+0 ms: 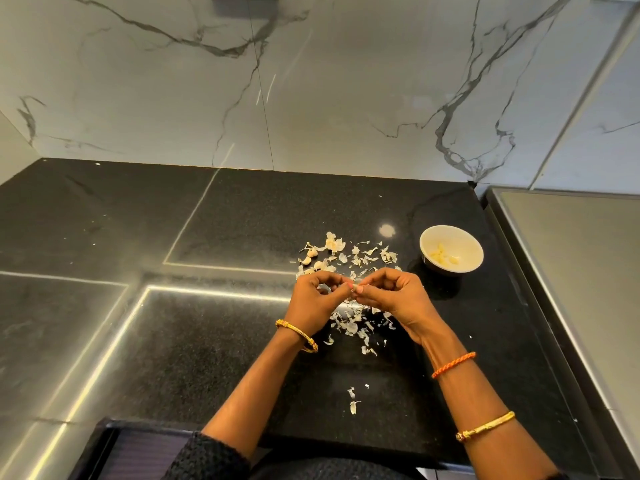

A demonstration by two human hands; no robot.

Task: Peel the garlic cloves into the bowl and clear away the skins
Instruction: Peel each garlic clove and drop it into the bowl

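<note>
My left hand [317, 299] and my right hand [394, 299] meet above the black counter, fingertips pinched together on one small garlic clove [353, 287], mostly hidden by the fingers. Loose papery garlic skins [360, 254] lie scattered behind and under my hands, with more skins [351, 325] nearer me. A few unpeeled cloves [310, 256] sit at the left of the pile. The white bowl [464, 237] stands to the right of the pile, apart from my hands, with peeled cloves [445, 256] inside.
The black granite counter [207, 341] stretches wide to the left and ends at a marble wall [311, 98] behind. A grey appliance top [581, 271] borders the right side. Two stray skins [353, 401] lie near the front edge.
</note>
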